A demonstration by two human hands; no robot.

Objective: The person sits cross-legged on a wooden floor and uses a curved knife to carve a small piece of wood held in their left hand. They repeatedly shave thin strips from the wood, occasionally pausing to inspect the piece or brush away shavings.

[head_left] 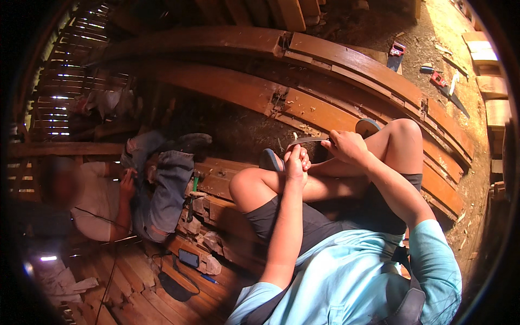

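My right hand (348, 146) is closed round the handle end of a knife with a curved dark blade (310, 140), which points left. Just under the blade's tip, my left hand (297, 164) is closed, its thumb up against the blade. Whatever sits in its fingers is mostly hidden; a small pale sliver (295, 135) shows above the blade there. Both hands are held over my bent legs, in front of the long wooden beams.
Long reddish-brown beams (325, 108) cross ahead of me. Two handsaws, one red-handled (397, 49), lie on the ground at the far right. At left sits another person (97, 200) in jeans. A phone (188, 258), a blue pen (209, 278) and a dark cap (174, 287) lie on planks.
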